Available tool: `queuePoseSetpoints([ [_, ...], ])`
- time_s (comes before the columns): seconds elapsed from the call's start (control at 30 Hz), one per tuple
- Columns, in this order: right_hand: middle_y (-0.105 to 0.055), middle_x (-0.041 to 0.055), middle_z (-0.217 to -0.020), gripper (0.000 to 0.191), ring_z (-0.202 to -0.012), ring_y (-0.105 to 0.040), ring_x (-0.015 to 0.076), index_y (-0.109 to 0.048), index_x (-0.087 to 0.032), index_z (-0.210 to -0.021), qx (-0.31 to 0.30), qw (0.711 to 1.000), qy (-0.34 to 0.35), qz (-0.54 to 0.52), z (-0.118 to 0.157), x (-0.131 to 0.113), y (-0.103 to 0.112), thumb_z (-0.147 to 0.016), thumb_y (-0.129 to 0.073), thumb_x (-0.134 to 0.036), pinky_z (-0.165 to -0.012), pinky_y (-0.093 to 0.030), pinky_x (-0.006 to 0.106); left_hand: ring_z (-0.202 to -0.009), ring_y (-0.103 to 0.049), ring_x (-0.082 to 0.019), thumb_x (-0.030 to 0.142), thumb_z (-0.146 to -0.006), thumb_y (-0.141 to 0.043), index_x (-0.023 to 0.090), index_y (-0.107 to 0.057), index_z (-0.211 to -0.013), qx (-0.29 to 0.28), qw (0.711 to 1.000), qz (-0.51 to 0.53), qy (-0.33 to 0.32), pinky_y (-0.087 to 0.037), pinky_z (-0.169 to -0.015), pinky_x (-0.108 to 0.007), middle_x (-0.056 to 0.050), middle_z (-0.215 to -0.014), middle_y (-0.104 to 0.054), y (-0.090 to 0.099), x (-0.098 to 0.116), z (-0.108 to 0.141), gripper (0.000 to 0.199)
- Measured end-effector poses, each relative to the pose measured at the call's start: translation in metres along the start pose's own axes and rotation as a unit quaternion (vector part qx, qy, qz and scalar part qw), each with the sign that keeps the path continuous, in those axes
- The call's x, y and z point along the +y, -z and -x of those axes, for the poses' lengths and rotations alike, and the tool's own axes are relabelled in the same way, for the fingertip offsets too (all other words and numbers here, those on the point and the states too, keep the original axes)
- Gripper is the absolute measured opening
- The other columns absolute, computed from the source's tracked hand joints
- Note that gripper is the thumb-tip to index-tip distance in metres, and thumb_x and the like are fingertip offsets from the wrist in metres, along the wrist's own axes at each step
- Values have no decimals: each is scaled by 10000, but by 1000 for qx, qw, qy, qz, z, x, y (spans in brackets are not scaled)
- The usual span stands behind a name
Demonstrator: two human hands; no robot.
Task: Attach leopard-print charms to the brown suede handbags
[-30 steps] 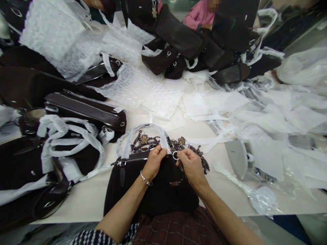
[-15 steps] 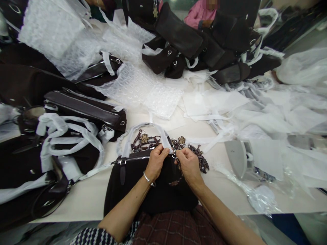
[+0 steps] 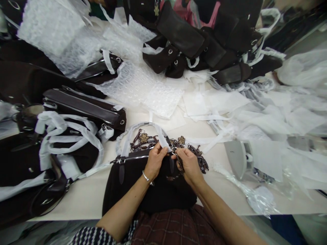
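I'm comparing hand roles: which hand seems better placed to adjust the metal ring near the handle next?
Probably the right hand: its fingers are at the metal ring, while the left hand pinches the white-wrapped handle.

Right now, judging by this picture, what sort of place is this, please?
Probably a handbag workshop or packing room: dark handbags lie in piles, bubble wrap is spread on the table, and there are white-wrapped straps.

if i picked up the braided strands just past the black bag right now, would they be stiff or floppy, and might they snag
Probably floppy: the braided strands bend and lie in loose loops. They may snag, since they lie bunched with a metal ring among them. The tassels would likely dangle, as their ends splay.
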State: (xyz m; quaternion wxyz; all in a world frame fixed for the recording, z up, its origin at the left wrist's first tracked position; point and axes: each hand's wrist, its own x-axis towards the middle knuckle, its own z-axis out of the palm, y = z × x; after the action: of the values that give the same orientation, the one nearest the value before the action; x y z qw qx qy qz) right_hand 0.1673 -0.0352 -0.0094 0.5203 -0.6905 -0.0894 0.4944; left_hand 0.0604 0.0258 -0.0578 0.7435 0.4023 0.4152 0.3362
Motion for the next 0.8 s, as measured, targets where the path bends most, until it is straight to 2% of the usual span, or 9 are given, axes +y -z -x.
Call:
queuePoseSetpoints([
  [0.1, -637, -22, -624, 283, -424, -472, 69, -562, -175, -829, -97, 994, -43, 18, 11, -17, 12, -761, -685, -421, -365, -341, 179, -810, -556, -153, 401, -819, -648, 180, -649, -1035, -15, 1000, 0, 2, -466, -713, -245, -31, -941, -653, 1, 3, -3, 309],
  [0.17, -630, -30, -658, 344, -496, -564, 101, -548, -184, -923, -125, 991, -53, 20, 23, -24, 17, -723, -733, -393, -399, -428, 190, -789, -559, -149, 415, -812, -652, 179, -648, -1013, -22, 1000, -1, 11, -467, -704, -247, -26, -923, -651, 2, 6, -3, 310],
  [0.27, -662, -8, -804, 494, -580, -642, 133, -490, -207, -1023, -118, 991, -61, 4, 43, -22, 19, -656, -791, -346, -466, -523, 236, -766, -582, -141, 426, -805, -659, 182, -623, -956, -14, 1000, -15, 23, -476, -699, -250, -17, -891, -646, 9, 12, 2, 289],
  [0.33, -674, 6, -838, 507, -577, -654, 140, -458, -212, -1008, -106, 993, -60, -1, 55, -15, 17, -655, -792, -355, -472, -532, 244, -773, -604, -143, 427, -791, -675, 187, -596, -921, 14, 998, -52, 36, -479, -668, -239, -20, -881, -647, 16, 17, 11, 284],
  [0.4, -683, 10, -821, 483, -581, -669, 153, -432, -215, -985, -103, 993, -54, 1, 65, -6, 15, -682, -771, -378, -497, -546, 260, -753, -609, -140, 439, -783, -677, 184, -588, -890, 19, 993, -95, 67, -475, -614, -222, -30, -867, -648, 21, 22, 24, 291],
  [0.53, -693, 26, -855, 352, -614, -689, 162, -406, -221, -954, -133, 991, -23, 26, 78, 8, 12, -775, -675, -359, -577, -567, 300, -612, -561, -123, 470, -766, -678, 157, -622, -890, -87, 980, -131, 120, -460, -510, -220, -24, -761, -612, 24, 26, 52, 341],
  [0.63, -680, 37, -899, 238, -647, -696, 167, -422, -224, -973, -158, 983, 29, 92, 86, 17, 12, -823, -595, -289, -589, -548, 295, -606, -554, -122, 510, -817, -600, 155, -631, -922, -99, 981, -129, 109, -459, -515, -224, -23, -759, -603, 20, 23, 65, 371],
  [0.73, -680, 45, -885, 156, -773, -696, 186, -471, -222, -982, -190, 948, 131, 220, 98, 28, 10, -838, -519, -184, -687, -524, 304, -611, -538, -110, 522, -852, -542, 158, -618, -833, -81, 984, -142, 74, -433, -529, -207, -13, -739, -586, 17, 17, 66, 372],
  [0.8, -696, 64, -876, 211, -842, -684, 212, -524, -209, -986, -214, 888, 202, 353, 108, 35, 7, -794, -522, -119, -747, -492, 320, -571, -532, -107, 490, -827, -583, 161, -597, -771, -82, 980, -173, 57, -412, -515, -204, 5, -668, -568, 19, 11, 62, 334],
])
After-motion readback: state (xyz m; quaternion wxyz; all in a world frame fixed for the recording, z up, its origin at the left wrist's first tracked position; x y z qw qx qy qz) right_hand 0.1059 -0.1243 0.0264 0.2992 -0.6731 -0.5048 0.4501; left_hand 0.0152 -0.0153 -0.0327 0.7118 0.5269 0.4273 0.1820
